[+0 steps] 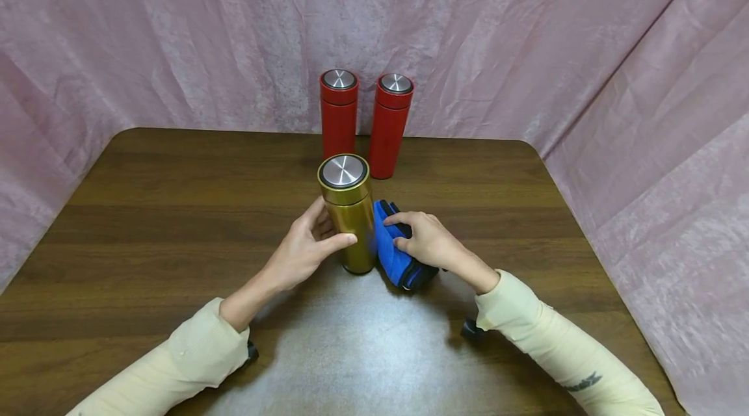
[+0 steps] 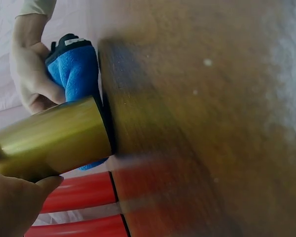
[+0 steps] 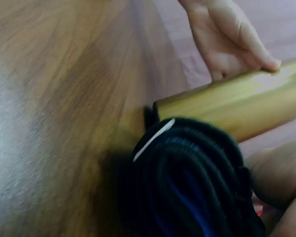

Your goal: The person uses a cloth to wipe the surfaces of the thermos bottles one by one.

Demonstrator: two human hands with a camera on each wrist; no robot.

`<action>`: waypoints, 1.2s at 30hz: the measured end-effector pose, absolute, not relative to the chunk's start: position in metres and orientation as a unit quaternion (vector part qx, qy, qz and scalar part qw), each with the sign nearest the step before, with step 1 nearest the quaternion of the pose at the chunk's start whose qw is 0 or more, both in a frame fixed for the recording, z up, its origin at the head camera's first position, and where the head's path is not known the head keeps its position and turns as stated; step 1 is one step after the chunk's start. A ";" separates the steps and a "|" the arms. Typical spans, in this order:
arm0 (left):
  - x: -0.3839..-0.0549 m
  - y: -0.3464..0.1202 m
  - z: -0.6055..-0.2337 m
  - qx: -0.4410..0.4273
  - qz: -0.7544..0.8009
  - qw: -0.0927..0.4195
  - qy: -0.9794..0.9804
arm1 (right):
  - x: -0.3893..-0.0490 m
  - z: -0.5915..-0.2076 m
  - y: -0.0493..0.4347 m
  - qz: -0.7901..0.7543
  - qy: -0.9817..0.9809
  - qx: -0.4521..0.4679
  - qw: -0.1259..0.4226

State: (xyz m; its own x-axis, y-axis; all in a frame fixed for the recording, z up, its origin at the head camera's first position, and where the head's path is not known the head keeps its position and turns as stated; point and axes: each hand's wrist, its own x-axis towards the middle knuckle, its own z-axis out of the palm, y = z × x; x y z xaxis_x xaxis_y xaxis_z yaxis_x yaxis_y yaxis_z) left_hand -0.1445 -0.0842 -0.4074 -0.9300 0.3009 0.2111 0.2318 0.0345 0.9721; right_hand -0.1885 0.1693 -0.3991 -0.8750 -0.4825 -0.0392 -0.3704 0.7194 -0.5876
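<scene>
A gold thermos flask [image 1: 353, 224] with a silver-topped lid stands upright near the middle of the table. My left hand [image 1: 301, 247] grips it from the left, thumb across its front. Against its right side is a folded blue cloth [image 1: 389, 250] with black edging, which my right hand [image 1: 430, 240] holds between thumb and fingers. In the left wrist view the blue cloth [image 2: 79, 71] touches the gold flask [image 2: 59, 138] close to its base. The right wrist view shows the cloth's dark folded edges [image 3: 187, 168] beside the flask [image 3: 227, 103].
Two red thermos flasks, one on the left [image 1: 339, 117] and one on the right [image 1: 391, 130], stand upright behind the gold one. The brown wooden table [image 1: 175, 221] has rounded far corners. Pink curtains [image 1: 234, 32] hang behind it and along the right.
</scene>
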 end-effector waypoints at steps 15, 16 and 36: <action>-0.146 -0.081 -0.406 0.199 0.671 0.040 0.713 | -0.164 -0.330 0.166 -0.330 0.892 -0.307 -0.025; -0.146 -0.081 -0.406 0.200 0.669 0.041 0.715 | -0.163 -0.326 0.167 -0.333 0.890 -0.309 -0.031; -0.145 -0.080 -0.405 0.190 0.660 0.032 0.726 | -0.155 -0.292 0.170 -0.472 0.808 -0.312 -0.165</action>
